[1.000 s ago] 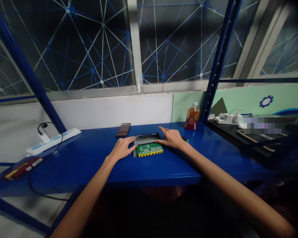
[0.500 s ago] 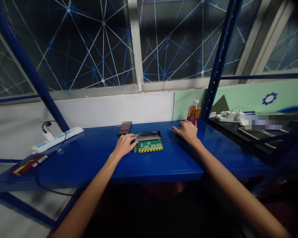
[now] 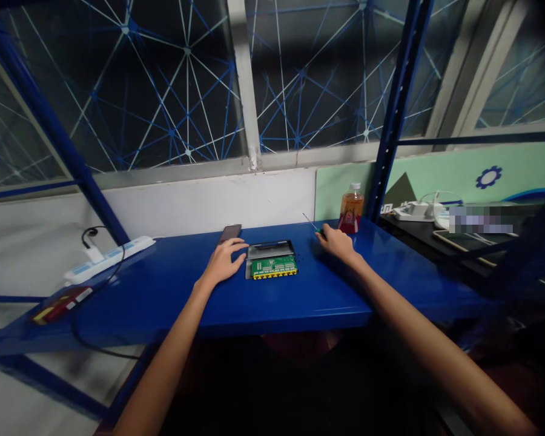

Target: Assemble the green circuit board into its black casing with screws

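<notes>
A green circuit board (image 3: 275,265) with a row of yellow ports along its front edge lies on the blue table. Behind it, and partly over it, is a dark metal case (image 3: 270,249). My left hand (image 3: 224,261) rests at the left side of the case, fingers apart, holding nothing. To the right, my right hand (image 3: 336,241) is closed around the handle of a screwdriver (image 3: 309,221), whose thin shaft points up and to the left. Most of the handle is hidden in my fingers. A few tiny dark bits, too small to name, lie just right of the case.
A dark phone-like slab (image 3: 231,232) lies behind my left hand. A drink bottle (image 3: 351,209) stands at the back right. At the left are a white power strip (image 3: 111,259), a black cable and a red box (image 3: 60,306). Blue posts (image 3: 397,109) rise at both sides.
My right hand has closed on the screwdriver and lifted its tip from the table. My left hand has shifted slightly away from the case. The board has stayed in place.
</notes>
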`<state>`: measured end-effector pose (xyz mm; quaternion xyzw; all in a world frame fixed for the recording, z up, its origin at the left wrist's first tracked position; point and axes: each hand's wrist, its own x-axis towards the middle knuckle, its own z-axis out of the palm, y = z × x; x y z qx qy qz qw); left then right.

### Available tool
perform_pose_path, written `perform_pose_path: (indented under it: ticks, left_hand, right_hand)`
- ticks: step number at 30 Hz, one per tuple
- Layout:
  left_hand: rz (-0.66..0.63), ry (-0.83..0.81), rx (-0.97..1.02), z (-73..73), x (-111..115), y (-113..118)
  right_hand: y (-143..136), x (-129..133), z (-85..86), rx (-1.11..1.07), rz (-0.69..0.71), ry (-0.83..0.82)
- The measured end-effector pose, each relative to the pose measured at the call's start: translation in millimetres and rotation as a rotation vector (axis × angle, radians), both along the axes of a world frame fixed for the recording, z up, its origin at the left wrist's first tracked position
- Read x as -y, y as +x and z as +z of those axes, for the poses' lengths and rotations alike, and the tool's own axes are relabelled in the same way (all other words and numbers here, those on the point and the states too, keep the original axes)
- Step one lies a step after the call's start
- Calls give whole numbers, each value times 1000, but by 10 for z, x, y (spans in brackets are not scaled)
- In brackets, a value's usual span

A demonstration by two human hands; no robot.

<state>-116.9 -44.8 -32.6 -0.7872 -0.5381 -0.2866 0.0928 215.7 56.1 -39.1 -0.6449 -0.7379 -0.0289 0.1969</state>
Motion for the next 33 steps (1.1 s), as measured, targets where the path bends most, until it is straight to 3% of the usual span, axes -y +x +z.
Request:
perform_pose_path:
  ticks: [5,9,12,16,18,21,24,29,33]
  left_hand:
    - [-34,59,112,234,-128,39]
    - [-56,87,48,447,-389,380]
    - [-45,92,19,522,-550,689]
    - [1,63,17,469,-577,884]
    - [-11,38,32,421,-534,894]
    - [-86,-18,76,348,-488,892]
    - [-222,-136,135,268,-519,903]
    - [-314,-288,274,145,-629,865]
    - [-319,-340,349,104,-643,859]
  right_hand:
    - [-154,20,162,-85,77,131]
    - [-408,-101,374,-511,279,269]
    - [-605,-174,451,-571,383,272]
    - [-693,-135,398,-641,509,227]
    - [-674,-86,367,-778,603,167]
    - [-660,-31,364,-1028,698,119]
    - [-699,-7,376,-1118,740,100]
    - [-753,33,372,-1057,762,78]
    - [-719,100,411,-923,724,183]
